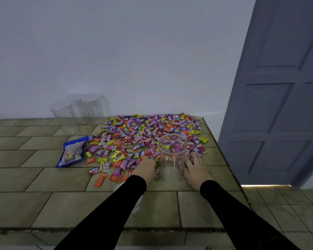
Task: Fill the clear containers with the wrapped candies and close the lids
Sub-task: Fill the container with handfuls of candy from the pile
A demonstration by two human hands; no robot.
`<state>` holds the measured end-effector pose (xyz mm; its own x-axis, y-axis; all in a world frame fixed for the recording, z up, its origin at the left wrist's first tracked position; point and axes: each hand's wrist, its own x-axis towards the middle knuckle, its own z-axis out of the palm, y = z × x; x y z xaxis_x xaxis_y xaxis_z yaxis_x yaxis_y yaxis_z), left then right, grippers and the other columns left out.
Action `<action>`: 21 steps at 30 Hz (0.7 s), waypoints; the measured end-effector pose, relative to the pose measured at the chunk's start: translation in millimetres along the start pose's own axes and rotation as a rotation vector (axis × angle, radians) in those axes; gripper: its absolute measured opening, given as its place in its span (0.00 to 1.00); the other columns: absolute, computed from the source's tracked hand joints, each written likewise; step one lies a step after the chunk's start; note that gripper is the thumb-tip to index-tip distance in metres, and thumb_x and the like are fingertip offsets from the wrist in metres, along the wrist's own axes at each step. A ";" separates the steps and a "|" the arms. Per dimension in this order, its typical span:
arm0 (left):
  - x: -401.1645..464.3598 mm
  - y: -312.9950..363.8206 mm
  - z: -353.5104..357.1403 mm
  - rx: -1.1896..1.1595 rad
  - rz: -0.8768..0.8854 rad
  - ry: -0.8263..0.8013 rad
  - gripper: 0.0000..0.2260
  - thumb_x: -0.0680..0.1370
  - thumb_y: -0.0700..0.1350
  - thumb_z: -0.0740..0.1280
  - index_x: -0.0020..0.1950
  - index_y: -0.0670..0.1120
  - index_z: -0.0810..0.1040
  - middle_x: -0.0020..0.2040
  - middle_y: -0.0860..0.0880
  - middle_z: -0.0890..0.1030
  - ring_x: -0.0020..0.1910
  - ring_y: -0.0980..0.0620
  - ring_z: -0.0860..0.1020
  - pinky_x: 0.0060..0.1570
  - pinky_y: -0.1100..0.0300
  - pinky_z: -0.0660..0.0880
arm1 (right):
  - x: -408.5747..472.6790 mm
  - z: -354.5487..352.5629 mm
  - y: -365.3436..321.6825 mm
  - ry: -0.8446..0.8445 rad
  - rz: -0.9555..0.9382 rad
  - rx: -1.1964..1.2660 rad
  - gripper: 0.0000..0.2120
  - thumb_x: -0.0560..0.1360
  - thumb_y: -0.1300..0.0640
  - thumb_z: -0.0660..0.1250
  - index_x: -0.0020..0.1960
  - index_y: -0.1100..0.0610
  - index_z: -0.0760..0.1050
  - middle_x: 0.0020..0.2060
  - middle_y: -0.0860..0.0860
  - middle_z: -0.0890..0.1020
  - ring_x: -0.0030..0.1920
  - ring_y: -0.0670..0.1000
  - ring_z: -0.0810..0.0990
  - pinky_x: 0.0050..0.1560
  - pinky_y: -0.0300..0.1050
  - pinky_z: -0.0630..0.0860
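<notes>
Tiled counter [43,177]; clear container [172,156] upright, empty, amid wrapped candies [143,130]; both hands' fingers buried in candies, grip unclear.

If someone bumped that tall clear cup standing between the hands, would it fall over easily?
Probably. The clear cup stands tall on a narrower base and looks empty, so it is likely light and tippy. Its thin see-through wall suggests it would flex under a squeeze. The candies crowded around it might cushion a small nudge.

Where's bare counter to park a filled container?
Bare tile lies between the blue bag and the counter's left edge, and along the near edge around the sleeves. Candies crowd the far right, around the container. Empty containers fill the far wall's left.
</notes>
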<state>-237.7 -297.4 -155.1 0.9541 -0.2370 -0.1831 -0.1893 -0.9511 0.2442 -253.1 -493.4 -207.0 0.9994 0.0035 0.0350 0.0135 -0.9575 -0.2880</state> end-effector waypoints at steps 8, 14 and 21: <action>18.0 -7.9 18.4 -0.137 0.023 0.140 0.25 0.78 0.32 0.59 0.73 0.50 0.64 0.76 0.42 0.54 0.72 0.37 0.56 0.67 0.46 0.67 | 24.7 2.3 -0.2 0.001 -0.075 -0.020 0.22 0.81 0.57 0.53 0.75 0.51 0.58 0.76 0.54 0.55 0.76 0.58 0.52 0.72 0.55 0.60; 24.8 -5.9 23.1 -0.049 0.001 0.080 0.22 0.83 0.38 0.53 0.77 0.50 0.58 0.77 0.43 0.53 0.73 0.35 0.53 0.69 0.45 0.62 | 32.0 1.7 -3.2 0.061 -0.040 0.158 0.21 0.81 0.59 0.53 0.73 0.53 0.63 0.73 0.53 0.61 0.72 0.54 0.57 0.70 0.49 0.61; 30.1 -1.2 27.0 -0.068 -0.024 0.147 0.20 0.83 0.48 0.51 0.75 0.46 0.60 0.72 0.39 0.60 0.68 0.37 0.62 0.65 0.46 0.63 | 44.2 6.6 -1.2 0.084 -0.100 0.155 0.20 0.80 0.45 0.55 0.72 0.47 0.63 0.68 0.50 0.65 0.65 0.51 0.61 0.65 0.45 0.65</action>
<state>-215.1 -308.7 -186.6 0.9829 -0.1775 -0.0494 -0.1542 -0.9394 0.3061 -208.7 -490.2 -211.4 0.9867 0.0658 0.1484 0.1235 -0.8976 -0.4231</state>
